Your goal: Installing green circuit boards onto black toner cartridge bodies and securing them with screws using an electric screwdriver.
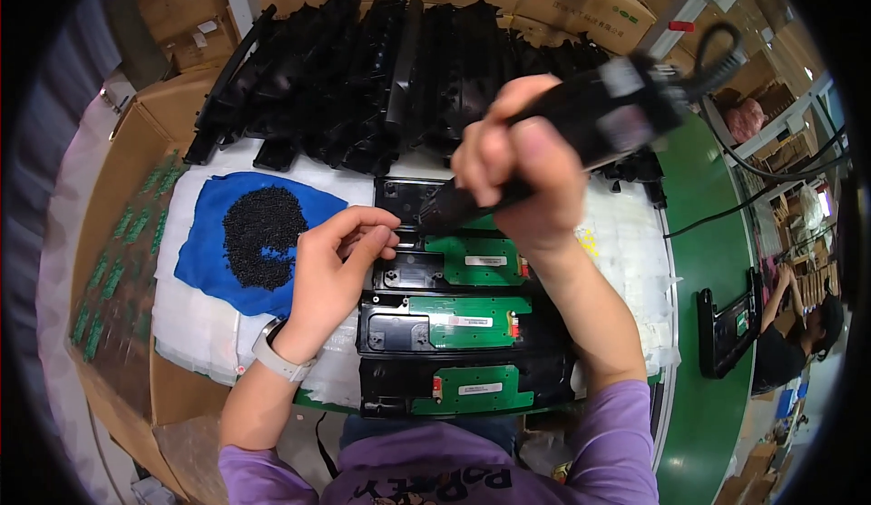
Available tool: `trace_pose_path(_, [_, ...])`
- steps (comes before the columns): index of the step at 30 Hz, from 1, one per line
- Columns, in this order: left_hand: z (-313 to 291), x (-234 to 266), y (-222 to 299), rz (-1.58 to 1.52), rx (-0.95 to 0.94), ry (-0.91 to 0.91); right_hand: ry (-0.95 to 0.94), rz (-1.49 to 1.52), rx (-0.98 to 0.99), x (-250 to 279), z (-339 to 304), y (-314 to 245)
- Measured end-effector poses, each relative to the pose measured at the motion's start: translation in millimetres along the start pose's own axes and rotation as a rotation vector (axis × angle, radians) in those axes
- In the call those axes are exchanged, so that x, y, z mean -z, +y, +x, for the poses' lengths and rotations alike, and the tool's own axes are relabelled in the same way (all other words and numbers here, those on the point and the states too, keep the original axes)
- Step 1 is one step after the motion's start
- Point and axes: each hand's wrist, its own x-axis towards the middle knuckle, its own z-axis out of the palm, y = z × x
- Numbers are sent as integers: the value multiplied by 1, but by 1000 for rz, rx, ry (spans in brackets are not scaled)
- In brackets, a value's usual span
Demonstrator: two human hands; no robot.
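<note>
My right hand (531,165) is wrapped round a black corded electric screwdriver (590,110), slanted with its tip down and to the left. The tip end meets the upper part of a row of black plastic housings (399,333). Beside that tip, my left hand (340,251) has thumb and fingers pinched together; what they hold, if anything, is too small to make out. Green circuit boards (476,323) with white labels lie in the housings. Left of my left hand, a heap of small black screws (259,233) rests on a blue cloth (204,264).
Many long black plastic parts (363,88) are piled at the back. A cardboard box (118,360) with green boards stands at the left. Right of the white padded surface (635,269) runs a green bench (694,414) bearing another black housing (730,328). A co-worker (798,337) is at far right.
</note>
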Motion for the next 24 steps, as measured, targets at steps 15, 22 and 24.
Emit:
trace_pose_path(15, [-4, -1, 4, -299, 147, -123, 93, 342, -14, 3, 0, -13])
trace_pose_path(22, [-5, -2, 2, -320, 122, -83, 153, 378, -29, 0, 1, -17])
trace_pose_path(24, [-5, -2, 1, -330, 127, -82, 153, 368, -29, 0, 0, -17])
